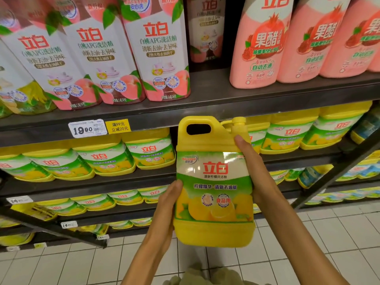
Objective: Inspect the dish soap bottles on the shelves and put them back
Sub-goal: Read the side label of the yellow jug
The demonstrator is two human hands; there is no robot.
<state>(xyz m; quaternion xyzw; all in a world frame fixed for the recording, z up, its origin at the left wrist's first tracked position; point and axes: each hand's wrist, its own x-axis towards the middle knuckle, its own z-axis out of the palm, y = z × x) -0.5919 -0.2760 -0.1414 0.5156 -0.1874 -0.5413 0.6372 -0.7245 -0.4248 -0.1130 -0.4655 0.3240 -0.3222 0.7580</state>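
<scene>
A yellow dish soap jug with a green lemon label, a handle hole and a yellow cap is held upright in front of the shelves, label toward me. My left hand grips its lower left side, thumb on the label edge. My right hand grips the right side, thumb near the shoulder below the cap. A gap in the row of matching yellow jugs shows on the shelf behind the held jug.
The top shelf carries tall white peach bottles at left and pink bottles at right. A price tag reads 19.90. Lower shelves hold more yellow jugs. White tiled floor lies below.
</scene>
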